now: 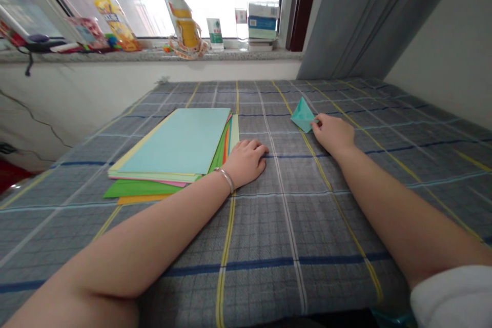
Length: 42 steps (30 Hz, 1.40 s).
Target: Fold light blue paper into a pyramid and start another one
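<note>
A: Your right hand (333,133) lies out ahead, its fingertips touching the near corner of the folded teal paper piece (303,115). I can't tell whether you pinch that corner or only rest against it. The piece sits on the checked cloth (284,225), tilted up on one fold, well clear of the paper pile.

B: And the other hand?

A: Your left hand (248,160) rests palm down on the cloth, fingers loosely curled and holding nothing, just beside the right edge of the stack of coloured paper sheets (180,151). A silver bangle (226,178) sits at that wrist.

B: What could go wrong from here?

A: In my judgement, the folded piece is light and only touched at one corner, so a nudge from your fingers could slide it away or flatten its folds. The cloth is soft and may give under pressure, which would blur a crease. Your left wrist is close enough to the stack to fan out the top light blue sheet (180,141) if it drags sideways.

B: Anything in the way?

A: Nothing lies between your hands. Farther off, the windowsill (154,55) carries an orange drink bottle (113,16), a yellow jar (187,28) and small boxes (263,20), all well apart from your work. A grey curtain (369,15) hangs at the right.
</note>
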Tool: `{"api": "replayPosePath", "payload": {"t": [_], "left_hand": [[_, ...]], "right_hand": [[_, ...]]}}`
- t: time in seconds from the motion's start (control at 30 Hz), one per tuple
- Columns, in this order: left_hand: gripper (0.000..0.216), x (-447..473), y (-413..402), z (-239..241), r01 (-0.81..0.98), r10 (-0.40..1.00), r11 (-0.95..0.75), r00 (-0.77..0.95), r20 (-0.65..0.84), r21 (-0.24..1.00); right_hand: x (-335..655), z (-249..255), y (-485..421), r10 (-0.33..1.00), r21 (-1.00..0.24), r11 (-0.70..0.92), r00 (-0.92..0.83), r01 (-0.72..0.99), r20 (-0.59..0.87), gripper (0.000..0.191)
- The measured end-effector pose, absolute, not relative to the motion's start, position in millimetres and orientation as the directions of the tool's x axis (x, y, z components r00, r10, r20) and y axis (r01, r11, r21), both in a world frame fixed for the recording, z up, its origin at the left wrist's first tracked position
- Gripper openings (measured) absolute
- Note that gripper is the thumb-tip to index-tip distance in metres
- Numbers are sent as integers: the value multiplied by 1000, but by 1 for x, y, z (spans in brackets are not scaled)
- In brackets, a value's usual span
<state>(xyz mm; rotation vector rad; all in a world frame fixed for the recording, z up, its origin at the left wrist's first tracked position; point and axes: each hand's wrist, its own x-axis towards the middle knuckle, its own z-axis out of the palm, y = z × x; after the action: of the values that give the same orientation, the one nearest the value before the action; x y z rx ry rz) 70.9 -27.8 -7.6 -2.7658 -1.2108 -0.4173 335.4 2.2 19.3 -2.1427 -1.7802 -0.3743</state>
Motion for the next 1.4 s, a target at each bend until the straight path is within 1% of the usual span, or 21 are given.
{"api": "replayPosePath", "payload": {"t": [0.13, 0.2, 0.3, 0.37, 0.43, 0.5, 0.57, 0.67, 0.73, 0.8, 0.87, 0.93, 0.97, 1.03, 1.1, 1.17, 1.2, 1.4], "left_hand": [[29, 71, -27, -8, 729, 700, -685, 651, 293, 17], [28, 71, -27, -8, 727, 697, -687, 653, 298, 13], [28, 70, -27, -8, 722, 692, -692, 658, 297, 13], [28, 70, -27, -8, 717, 688, -697, 663, 297, 13], [29, 70, -27, -9, 716, 686, -698, 664, 296, 11], [29, 71, -27, -10, 717, 686, -697, 665, 297, 4], [29, 71, -27, -10, 717, 684, -697, 666, 297, -2], [28, 69, -29, -3, 701, 677, -713, 681, 278, 20], [28, 66, -29, 8, 696, 682, -716, 682, 262, 52], [33, 60, -29, 21, 740, 723, -670, 633, 278, 56], [36, 51, -27, 34, 811, 783, -584, 565, 260, -2], [37, 38, -26, 44, 881, 855, -462, 473, 214, -101], [37, 31, -26, 47, 914, 902, -380, 400, 161, -142], [43, 14, -27, 49, 947, 960, -270, 279, 27, -172], [49, -2, -31, 49, 962, 977, -209, 200, -68, -178], [55, -15, -35, 48, 958, 973, -194, 162, -162, -211], [57, -18, -37, 49, 949, 967, -217, 178, -182, -227], [49, -18, -41, 56, 927, 964, -210, 144, -222, -310]], "right_hand": [[335, 11, 5, 896, -46, -115, 124, 992, 427, 31], [335, 9, 6, 894, -58, -111, 125, 992, 429, 30], [334, 10, 5, 893, -115, -105, 145, 988, 426, 33], [333, 13, 2, 878, -161, -93, 157, 983, 453, 42], [331, 17, -3, 857, -205, -65, 159, 977, 490, 50], [326, 22, -10, 851, -244, -4, 132, 970, 508, 51], [319, 24, -17, 863, -283, 91, 66, 955, 501, 48], [305, 23, -28, 880, -319, 280, -109, 905, 463, 38], [295, 18, -34, 868, -296, 394, -245, 870, 432, 31], [286, 12, -38, 837, -246, 504, -399, 828, 374, 33], [280, 6, -41, 819, -220, 558, -490, 800, 298, 38], [277, 1, -42, 810, -202, 582, -540, 788, 226, 38], [277, -2, -41, 807, -196, 589, -556, 784, 200, 37], [277, -4, -40, 800, -186, 599, -574, 779, 174, 37], [279, -6, -39, 794, -178, 607, -584, 774, 169, 37], [279, -7, -37, 791, -170, 611, -587, 773, 173, 36], [279, -7, -37, 791, -166, 611, -586, 774, 177, 36], [277, -9, -35, 793, -161, 606, -576, 779, 200, 34]]}}
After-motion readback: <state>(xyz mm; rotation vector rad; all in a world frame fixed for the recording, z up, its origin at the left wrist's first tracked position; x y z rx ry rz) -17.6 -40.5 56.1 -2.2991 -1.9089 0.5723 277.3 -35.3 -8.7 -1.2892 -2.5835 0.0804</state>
